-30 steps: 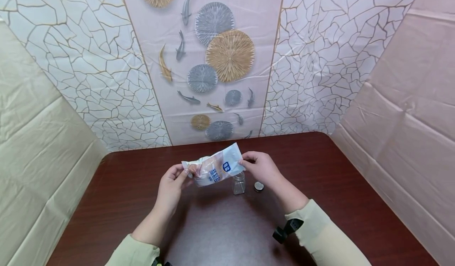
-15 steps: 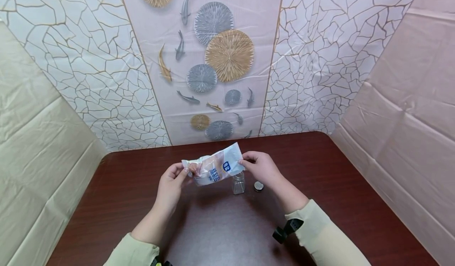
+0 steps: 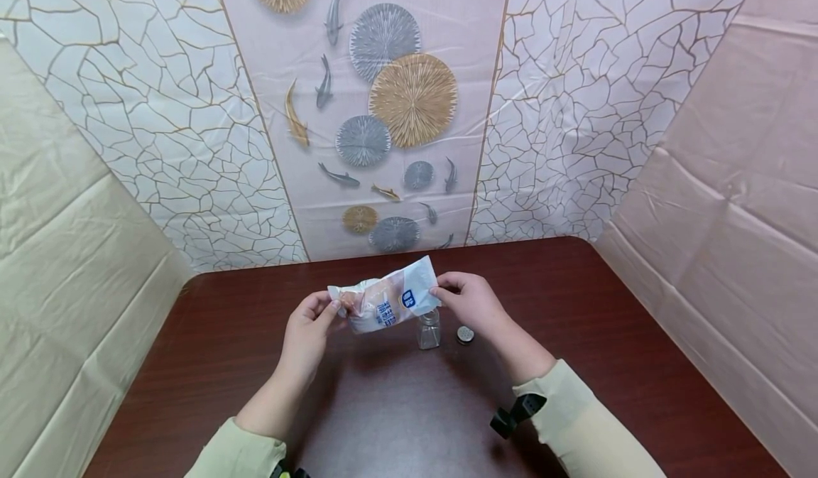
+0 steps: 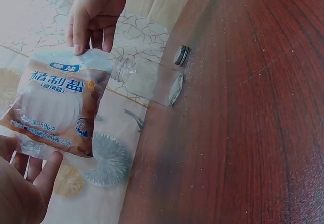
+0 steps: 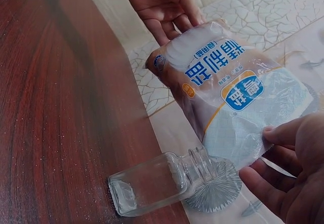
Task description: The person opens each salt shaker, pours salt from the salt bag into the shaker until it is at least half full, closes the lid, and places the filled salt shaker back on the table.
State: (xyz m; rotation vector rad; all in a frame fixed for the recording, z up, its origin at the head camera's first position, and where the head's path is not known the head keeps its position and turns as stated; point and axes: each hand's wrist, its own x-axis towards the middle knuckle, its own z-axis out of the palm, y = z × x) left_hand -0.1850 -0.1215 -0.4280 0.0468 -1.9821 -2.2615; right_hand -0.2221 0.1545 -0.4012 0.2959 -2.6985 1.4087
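Observation:
A white and tan plastic bag of salt is stretched between both hands, tilted with its right end higher. My left hand pinches the bag's left corner. At the opposite end my right hand pinches the pale upper edge between thumb and fingers. Just below that edge a small square glass jar stands upright on the table, its threaded mouth uncovered. A little white stuff shows at its bottom. The jar's round metal lid lies on the table to the right of it.
The dark red wooden table has fine white grains scattered on it. A patterned cloth hangs behind, and beige cloth walls close in the sides. A black strap device sits at my right sleeve.
The salt bag has shifted very slightly to the right and its printed face has tilted a little. Both hands keep their hold; the jar and lid have not moved.

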